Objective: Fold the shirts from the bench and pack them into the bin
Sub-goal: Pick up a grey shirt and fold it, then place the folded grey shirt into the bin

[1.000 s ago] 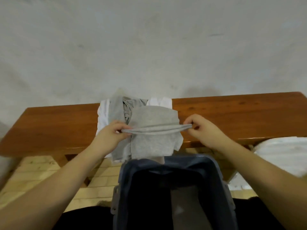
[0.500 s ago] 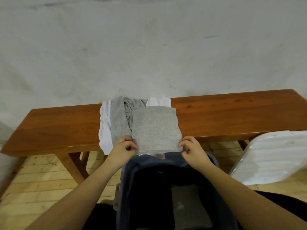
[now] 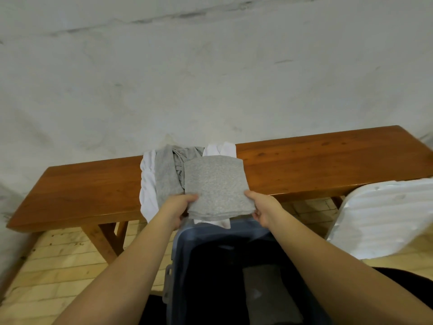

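Observation:
A folded grey shirt [image 3: 216, 184] lies on a pile of shirts on the wooden bench [image 3: 316, 165]. My left hand [image 3: 178, 207] grips its near left edge, thumb on top. My right hand [image 3: 263, 207] grips its near right edge the same way. Under it sit an unfolded grey shirt [image 3: 166, 177] and a white shirt [image 3: 147, 184] that hangs over the bench's front edge. The dark blue bin [image 3: 210, 235] stands just below my hands, with a folded grey shirt [image 3: 264, 292] at its bottom.
A white ribbed lid or panel [image 3: 384, 219] leans at the right, beside the bin. The bench stands against a pale wall [image 3: 210, 78], on a light wooden floor [image 3: 58, 266]. The bench's legs [image 3: 105, 238] are to the left of the bin.
A second ago both hands held a folded edge of the grey shirt lifted above the pile. They laid it flat and now grip the folded shirt by its near edges.

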Demonstrator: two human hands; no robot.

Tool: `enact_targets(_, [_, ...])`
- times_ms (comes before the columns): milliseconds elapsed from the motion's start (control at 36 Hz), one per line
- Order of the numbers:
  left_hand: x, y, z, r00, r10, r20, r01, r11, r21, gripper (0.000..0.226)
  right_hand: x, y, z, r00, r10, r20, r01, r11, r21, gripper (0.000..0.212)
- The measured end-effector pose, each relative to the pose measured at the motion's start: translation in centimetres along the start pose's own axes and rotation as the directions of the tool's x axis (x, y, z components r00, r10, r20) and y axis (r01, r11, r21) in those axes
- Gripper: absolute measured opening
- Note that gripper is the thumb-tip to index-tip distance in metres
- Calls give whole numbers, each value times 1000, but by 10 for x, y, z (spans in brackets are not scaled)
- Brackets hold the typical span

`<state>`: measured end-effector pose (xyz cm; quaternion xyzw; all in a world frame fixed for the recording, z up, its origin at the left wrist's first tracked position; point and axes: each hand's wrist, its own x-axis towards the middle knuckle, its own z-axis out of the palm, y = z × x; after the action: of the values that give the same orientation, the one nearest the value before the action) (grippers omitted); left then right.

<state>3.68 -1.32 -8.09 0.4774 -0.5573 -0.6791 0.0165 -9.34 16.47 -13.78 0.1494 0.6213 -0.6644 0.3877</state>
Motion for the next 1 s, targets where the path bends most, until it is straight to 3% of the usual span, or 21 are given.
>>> enact_targets(139, [-14,2,0,1000,-14,-8,14,999,-40,11,0,0,-6,992,94,87,-85,991,-99,33])
enact_targets(278, [-29,12,0,996,21,81,-8,987,-161,10,-1,0,-21,987,101,124,-81,984,-158,35])
enact_targets(361, [-42,21,5,992,56,112,-36,984,-175,4,-6,2,-26,984,65,165,-57,997,-49,35])
enact_targets(444, [-54,32,11,985,86,147,-61,984,-166,13,-14,8,-27,970,37,239,-68,990,123,39])
enact_targets(528, [-68,45,20,980,121,156,-99,985,-142,15,-21,16,-28,938,15,347,-127,944,303,42])
enact_targets(639, [-89,58,35,961,172,218,-144,980,-138,10,-30,28,-29,868,11,496,-254,868,426,63])
enact_targets(694, [-96,61,38,954,188,235,-155,976,-149,12,-38,30,-27,848,0,531,-265,867,423,62])
enact_targets(833, [-107,58,39,943,212,256,-202,977,-65,13,-57,29,-37,803,67,593,-323,884,337,33])
enact_targets(1000, [-111,40,24,957,157,246,-158,987,-14,14,-87,8,-73,857,146,495,-240,962,132,27])
